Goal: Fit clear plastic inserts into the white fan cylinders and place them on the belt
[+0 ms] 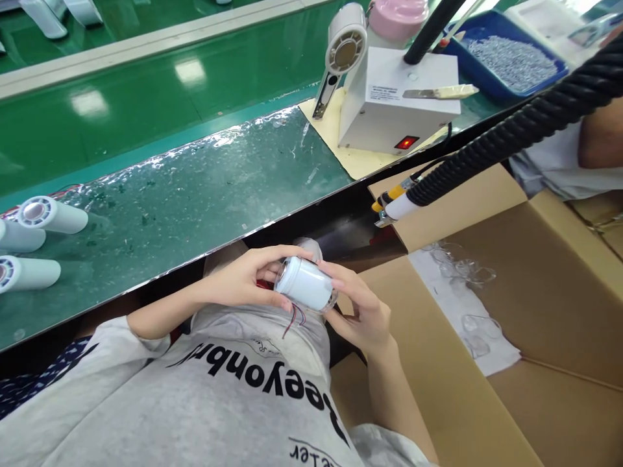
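Over my lap I hold a light-blue and white cylindrical housing (309, 284) between both hands, tilted on its side. My left hand (257, 279) is closed round its left end, thumb below and fingers above. My right hand (360, 308) grips the other end, which has a dark, clear-edged rim. Thin red and dark wires (294, 316) hang from beneath the housing near my left thumb. Part of a whitish round piece (310, 248) shows just behind it; I cannot make out what it belongs to.
Several similar white cylinders (36, 274) lie on the green bench (195, 194) at left. A white box (399, 97) with a lit red switch stands at the back, beside a handheld device (343, 55). An electric screwdriver (394, 204) hangs over an open carton (559, 292). A blue tray (555, 81) holds screws.
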Demonstrator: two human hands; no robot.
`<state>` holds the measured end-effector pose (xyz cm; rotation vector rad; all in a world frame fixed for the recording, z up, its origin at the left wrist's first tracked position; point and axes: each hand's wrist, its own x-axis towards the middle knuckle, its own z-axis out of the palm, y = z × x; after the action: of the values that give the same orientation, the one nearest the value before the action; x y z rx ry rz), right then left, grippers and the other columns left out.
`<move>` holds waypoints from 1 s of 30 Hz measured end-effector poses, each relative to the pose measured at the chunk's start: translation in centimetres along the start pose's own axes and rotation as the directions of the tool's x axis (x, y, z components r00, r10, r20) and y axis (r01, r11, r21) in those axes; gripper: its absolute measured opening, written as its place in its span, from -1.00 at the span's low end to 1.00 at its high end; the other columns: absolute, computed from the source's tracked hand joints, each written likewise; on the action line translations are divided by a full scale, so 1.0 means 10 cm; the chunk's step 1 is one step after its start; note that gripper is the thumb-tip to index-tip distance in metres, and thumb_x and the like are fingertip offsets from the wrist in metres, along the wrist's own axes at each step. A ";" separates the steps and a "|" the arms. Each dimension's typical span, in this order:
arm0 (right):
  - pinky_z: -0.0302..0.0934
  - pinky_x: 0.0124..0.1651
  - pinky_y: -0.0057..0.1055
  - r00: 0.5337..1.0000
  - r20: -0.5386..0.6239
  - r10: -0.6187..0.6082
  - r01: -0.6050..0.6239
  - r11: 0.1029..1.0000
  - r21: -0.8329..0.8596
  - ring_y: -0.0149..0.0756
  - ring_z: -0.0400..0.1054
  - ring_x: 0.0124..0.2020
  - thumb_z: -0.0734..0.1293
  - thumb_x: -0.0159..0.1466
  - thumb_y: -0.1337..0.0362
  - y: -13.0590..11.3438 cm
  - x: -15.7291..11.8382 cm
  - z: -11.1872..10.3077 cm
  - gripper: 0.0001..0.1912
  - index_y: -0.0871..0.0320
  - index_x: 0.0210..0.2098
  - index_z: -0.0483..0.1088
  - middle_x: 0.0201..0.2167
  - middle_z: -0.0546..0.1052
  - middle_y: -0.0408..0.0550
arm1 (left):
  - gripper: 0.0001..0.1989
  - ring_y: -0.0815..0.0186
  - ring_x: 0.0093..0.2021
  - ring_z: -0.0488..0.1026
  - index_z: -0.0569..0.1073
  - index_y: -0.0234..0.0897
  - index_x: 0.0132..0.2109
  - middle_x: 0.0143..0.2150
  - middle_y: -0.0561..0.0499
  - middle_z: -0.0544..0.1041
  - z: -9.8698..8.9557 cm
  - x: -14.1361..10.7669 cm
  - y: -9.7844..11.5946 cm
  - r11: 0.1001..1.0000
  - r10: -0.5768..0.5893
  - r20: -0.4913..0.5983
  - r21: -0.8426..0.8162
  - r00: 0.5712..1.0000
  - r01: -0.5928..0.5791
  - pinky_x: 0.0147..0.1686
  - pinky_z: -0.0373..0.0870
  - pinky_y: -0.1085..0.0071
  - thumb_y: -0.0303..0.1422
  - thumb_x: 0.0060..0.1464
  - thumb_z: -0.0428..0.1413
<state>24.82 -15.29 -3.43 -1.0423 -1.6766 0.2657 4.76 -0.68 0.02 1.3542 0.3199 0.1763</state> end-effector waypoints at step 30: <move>0.56 -0.03 0.09 0.927 -0.345 -0.149 -0.008 0.911 -0.413 0.00 0.55 0.08 0.43 0.19 0.54 -0.10 -0.10 -0.13 -0.45 -0.13 0.05 0.33 0.10 0.59 -0.11 | -0.53 0.36 -0.71 0.33 0.50 -0.35 -0.29 -0.63 0.05 0.49 -0.30 0.07 -0.30 0.943 -0.281 -0.502 -0.301 0.818 0.139 -0.77 0.17 0.49 0.03 -0.02 0.18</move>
<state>25.48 -17.03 -2.97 -1.2444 -1.4449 -0.3341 4.25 1.66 -3.52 0.9832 0.8951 0.4015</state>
